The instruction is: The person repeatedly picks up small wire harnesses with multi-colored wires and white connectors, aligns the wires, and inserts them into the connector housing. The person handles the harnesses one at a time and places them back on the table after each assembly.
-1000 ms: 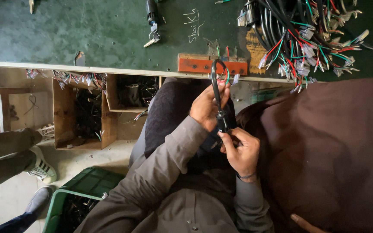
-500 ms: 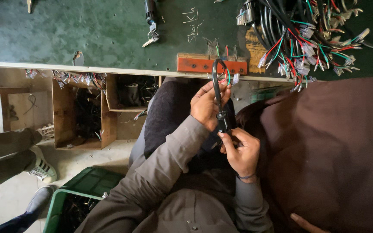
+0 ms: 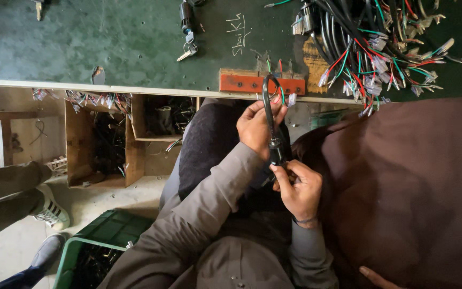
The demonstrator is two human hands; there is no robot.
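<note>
I hold a black sheathed cable (image 3: pixel 268 109) upright over my lap with both hands. Its top end loops over and shows red, green and white wire tips (image 3: pixel 281 96) just below an orange-red wooden block (image 3: pixel 241 83) on the bench edge. My left hand (image 3: pixel 256 127) grips the upper part of the cable. My right hand (image 3: pixel 298 188) pinches the lower part, around a thicker black piece (image 3: pixel 277 152).
A green workbench (image 3: pixel 108 43) carries a key set (image 3: pixel 187 51) and a heap of black cables with coloured wires (image 3: pixel 380 48). A person in brown (image 3: pixel 413 187) sits close on my right. Wooden boxes (image 3: pixel 100 144), a green crate (image 3: pixel 89 246) and another person's shoes (image 3: pixel 49 211) lie left.
</note>
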